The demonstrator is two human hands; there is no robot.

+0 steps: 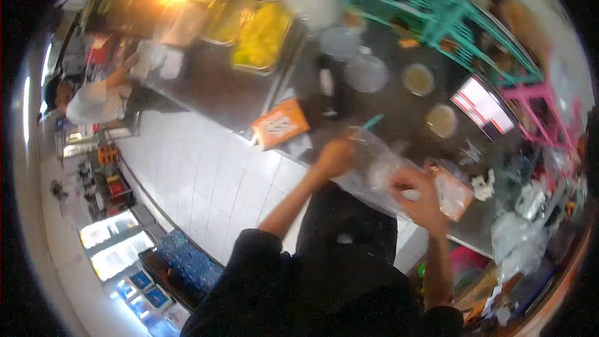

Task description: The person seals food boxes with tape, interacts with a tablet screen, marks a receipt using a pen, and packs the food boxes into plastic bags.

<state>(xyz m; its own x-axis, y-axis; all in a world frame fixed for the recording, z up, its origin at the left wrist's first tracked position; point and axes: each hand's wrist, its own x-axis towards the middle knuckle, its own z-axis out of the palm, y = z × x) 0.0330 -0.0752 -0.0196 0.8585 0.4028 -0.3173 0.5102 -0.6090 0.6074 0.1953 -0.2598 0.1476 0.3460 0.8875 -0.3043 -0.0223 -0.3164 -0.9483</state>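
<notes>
A clear plastic bag is stretched between my two hands over the near edge of the dark counter. My left hand is closed on the bag's left side, close to a thin teal strip. At the bag's right side my right hand has its fingers curled around a part of the bag, where a whitish round shape shows, blurred. An orange and white packet lies left of my left hand. Just beyond my right hand is a flat orange-pink packet.
Yellow food fills a metal tray at the back. Round lidded containers, a dark bottle and a screen device stand on the counter. Green baskets are behind; plastic bags lie right. Another person is far left.
</notes>
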